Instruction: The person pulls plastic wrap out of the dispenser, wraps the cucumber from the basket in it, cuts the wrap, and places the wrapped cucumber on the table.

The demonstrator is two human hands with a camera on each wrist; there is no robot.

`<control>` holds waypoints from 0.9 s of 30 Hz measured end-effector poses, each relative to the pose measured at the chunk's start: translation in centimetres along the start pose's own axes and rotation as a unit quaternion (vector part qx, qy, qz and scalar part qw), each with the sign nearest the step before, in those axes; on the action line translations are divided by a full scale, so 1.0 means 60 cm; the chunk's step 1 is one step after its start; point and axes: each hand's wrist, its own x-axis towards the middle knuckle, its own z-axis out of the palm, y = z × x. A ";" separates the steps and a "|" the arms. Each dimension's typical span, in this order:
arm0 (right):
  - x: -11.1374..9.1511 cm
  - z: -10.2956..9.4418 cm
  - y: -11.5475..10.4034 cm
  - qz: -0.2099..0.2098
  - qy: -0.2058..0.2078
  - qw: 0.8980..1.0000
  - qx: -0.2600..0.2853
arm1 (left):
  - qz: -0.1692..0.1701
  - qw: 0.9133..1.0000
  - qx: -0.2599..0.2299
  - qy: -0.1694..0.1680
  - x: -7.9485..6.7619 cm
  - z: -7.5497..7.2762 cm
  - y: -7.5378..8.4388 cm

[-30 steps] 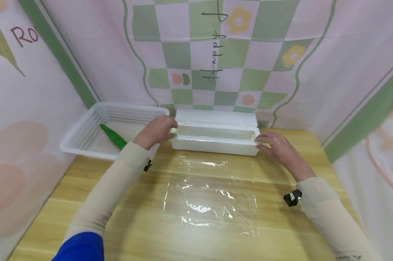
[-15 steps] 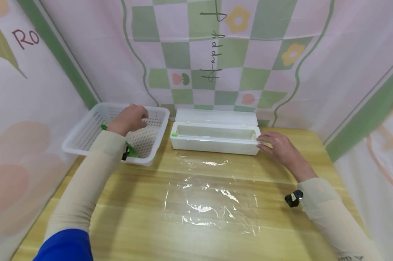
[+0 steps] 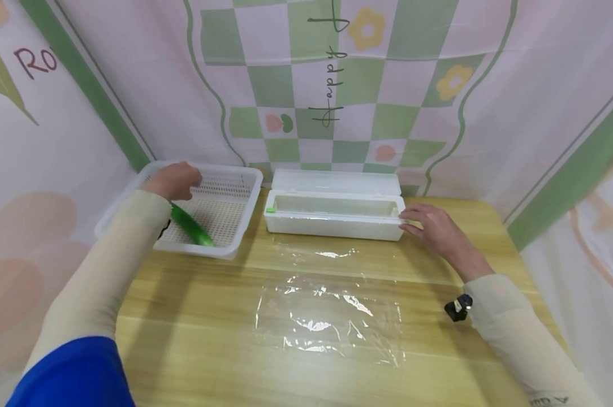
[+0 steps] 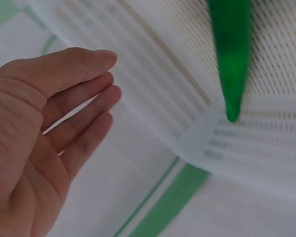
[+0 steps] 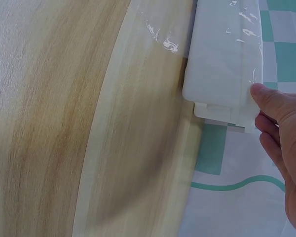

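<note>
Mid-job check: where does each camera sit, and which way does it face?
Head: on the head, facing forward and down over the basket, white box and clear film; both arms, left grip and right grip show.
Left wrist: on that wrist, facing the basket's corner and green vegetable; left grip shows.
Right wrist: on that wrist, facing the white box's end and wooden table; right grip shows.
Head and right wrist share the white box.

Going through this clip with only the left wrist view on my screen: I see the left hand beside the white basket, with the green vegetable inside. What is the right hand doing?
Observer: In the head view, the right hand holds the right end of a long white box.
Operator: And what lies in front of that box?
Observer: A sheet of clear film, spread over the wooden table.
</note>
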 end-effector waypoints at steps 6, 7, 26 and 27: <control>-0.002 0.005 0.001 -0.006 0.007 1.000 0.004 | 0.005 0.999 0.033 -0.012 0.019 0.018 -0.055; -0.002 0.005 0.001 -0.009 0.008 1.000 0.006 | 0.003 0.999 0.033 -0.011 0.021 0.021 -0.062; 0.006 -0.002 0.009 -0.028 0.011 0.999 0.012 | -0.013 0.996 0.083 -0.023 0.038 0.111 -0.148; 0.004 -0.001 0.009 -0.024 0.009 1.000 0.011 | -0.001 0.995 0.091 -0.029 0.042 0.110 -0.147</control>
